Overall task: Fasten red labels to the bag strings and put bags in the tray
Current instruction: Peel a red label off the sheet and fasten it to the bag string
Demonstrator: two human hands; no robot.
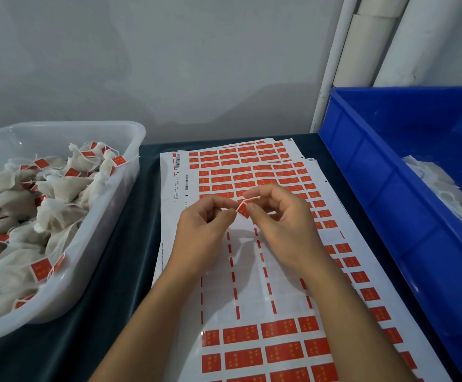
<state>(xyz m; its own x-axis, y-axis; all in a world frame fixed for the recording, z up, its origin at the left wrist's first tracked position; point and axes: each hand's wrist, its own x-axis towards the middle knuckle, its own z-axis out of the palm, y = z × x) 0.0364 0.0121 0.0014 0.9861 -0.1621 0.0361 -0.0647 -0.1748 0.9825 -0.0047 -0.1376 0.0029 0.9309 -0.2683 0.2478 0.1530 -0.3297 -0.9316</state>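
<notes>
A: While both hands hover over the label sheets (254, 274), the left hand (205, 230) pinches a pale bag string (247, 202) between thumb and forefinger.

B: Right hand (282, 216)?

A: Fingers curled, thumb and forefinger pinching the same string and a small red label (243, 210) at it. The bag itself is hidden; cannot tell where it hangs.

B: Tray?

A: Clear tray (119, 133) at left on the dark counter (108, 312), heaped with labelled bags (58, 188), red tags showing. Well apart from the hands.

B: Right side?

A: Blue bin (389, 188) beside the sheets, white unlabelled bags (439, 186) inside. Upper sheets overlap, many red labels unpeeled; the middle rows of the front sheet are mostly stripped.
</notes>
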